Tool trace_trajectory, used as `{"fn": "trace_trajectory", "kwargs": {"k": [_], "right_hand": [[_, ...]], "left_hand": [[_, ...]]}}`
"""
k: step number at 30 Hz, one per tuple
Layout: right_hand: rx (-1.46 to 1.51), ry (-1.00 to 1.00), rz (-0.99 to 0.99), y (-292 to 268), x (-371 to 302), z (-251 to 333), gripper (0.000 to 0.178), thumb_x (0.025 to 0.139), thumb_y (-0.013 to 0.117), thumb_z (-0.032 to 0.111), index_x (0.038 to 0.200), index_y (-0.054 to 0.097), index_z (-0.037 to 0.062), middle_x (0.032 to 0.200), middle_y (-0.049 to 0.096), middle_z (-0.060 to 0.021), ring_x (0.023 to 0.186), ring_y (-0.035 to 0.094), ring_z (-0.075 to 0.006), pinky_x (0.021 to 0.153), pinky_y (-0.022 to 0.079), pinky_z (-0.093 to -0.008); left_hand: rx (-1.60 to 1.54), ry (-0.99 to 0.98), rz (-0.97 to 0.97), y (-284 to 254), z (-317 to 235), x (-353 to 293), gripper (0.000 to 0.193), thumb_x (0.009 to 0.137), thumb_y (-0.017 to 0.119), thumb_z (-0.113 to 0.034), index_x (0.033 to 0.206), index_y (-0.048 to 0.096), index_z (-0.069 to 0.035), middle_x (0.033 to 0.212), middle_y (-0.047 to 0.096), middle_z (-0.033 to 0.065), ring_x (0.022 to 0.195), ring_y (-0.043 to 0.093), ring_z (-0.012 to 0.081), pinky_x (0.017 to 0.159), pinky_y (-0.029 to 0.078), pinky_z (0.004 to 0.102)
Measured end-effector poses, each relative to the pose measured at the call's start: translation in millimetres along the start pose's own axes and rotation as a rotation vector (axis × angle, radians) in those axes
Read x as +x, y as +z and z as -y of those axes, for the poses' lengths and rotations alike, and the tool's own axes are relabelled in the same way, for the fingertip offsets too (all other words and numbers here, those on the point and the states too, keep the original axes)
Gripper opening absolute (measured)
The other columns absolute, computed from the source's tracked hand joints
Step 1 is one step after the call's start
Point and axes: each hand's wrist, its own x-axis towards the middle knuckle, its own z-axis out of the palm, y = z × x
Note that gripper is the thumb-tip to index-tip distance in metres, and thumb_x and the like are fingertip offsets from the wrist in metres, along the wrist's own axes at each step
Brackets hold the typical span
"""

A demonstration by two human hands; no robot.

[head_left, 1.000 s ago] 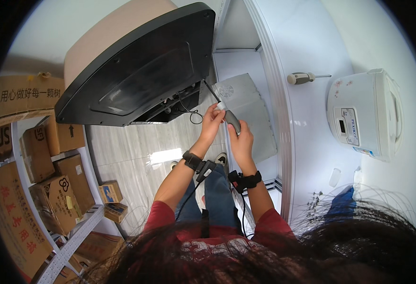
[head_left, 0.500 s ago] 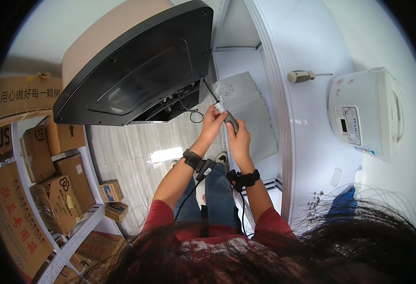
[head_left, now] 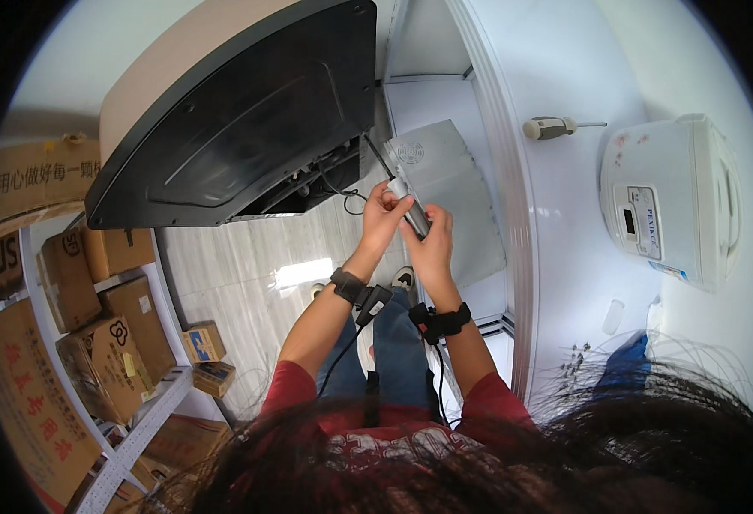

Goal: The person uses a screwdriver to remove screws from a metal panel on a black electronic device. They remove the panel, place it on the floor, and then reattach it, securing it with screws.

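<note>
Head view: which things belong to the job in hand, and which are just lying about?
Apparently in the job:
- grey-handled screwdriver, in left hand and right hand
- large black panel, by its tip

Apparently just lying about:
- beige-grey screwdriver
- white rice cooker
- cardboard boxes

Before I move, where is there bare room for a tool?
The white table is bare between the screwdriver, cooker and pale oval. It is crowded by the small parts and blue item, and below the black housing, where left hand and right hand hold a driver.
</note>
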Motion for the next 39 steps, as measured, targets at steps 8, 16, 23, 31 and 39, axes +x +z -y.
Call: {"fn": "trace_trajectory", "kwargs": {"k": [8,16,23,31,39], "right_hand": [[0.029,0.114,0.085,-1,2,-5,0.035,0.081,0.066,0.015,0.108,0.050,0.0000,0.095,0.058,-0.0185,0.089,0.057,-0.0379,0.078,0.046,-0.0410],[-0.040,-0.079,-0.012,-3,4,-9,0.040,0.082,0.065,0.020,0.113,0.048,0.0018,0.094,0.059,-0.0208,0.087,0.058,-0.0403,0.075,0.047,-0.0434],[0.079,0.196,0.089,1,-1,-4,0.041,0.082,0.065,0.018,0.114,0.046,0.0011,0.097,0.057,-0.0218,0.091,0.057,-0.0399,0.076,0.046,-0.0430],[-0.005,0.103,0.102,-1,0,-15,0.037,0.083,0.065,0.018,0.109,0.049,-0.0015,0.101,0.056,-0.0212,0.091,0.057,-0.0399,0.076,0.047,-0.0430],[-0.064,-0.090,-0.018,-4,4,-11,0.038,0.085,0.064,0.020,0.113,0.049,-0.0003,0.095,0.059,-0.0198,0.082,0.058,-0.0362,0.071,0.047,-0.0402]], "left_hand": [[-0.097,-0.086,0.073,-5,-5,5,0.012,0.090,0.059,-0.014,0.097,0.055,-0.004,0.077,0.060,-0.0025,0.068,0.050,0.0050,0.063,0.039,0.0208],[-0.217,-0.155,0.044,-2,-14,6,0.010,0.090,0.058,-0.015,0.094,0.055,-0.006,0.078,0.061,-0.0025,0.067,0.051,0.0045,0.064,0.040,0.0200],[-0.117,-0.164,0.122,-4,-11,-1,0.013,0.090,0.059,-0.015,0.097,0.054,-0.005,0.080,0.061,-0.0017,0.070,0.052,0.0040,0.064,0.041,0.0199],[-0.145,-0.152,0.107,9,-20,-4,0.013,0.089,0.061,-0.013,0.088,0.050,-0.008,0.078,0.060,-0.0011,0.069,0.052,0.0055,0.062,0.041,0.0200],[-0.193,-0.145,0.075,2,-9,-1,0.011,0.090,0.059,-0.016,0.088,0.051,-0.008,0.077,0.058,-0.0021,0.067,0.050,0.0047,0.062,0.039,0.0210]]}}
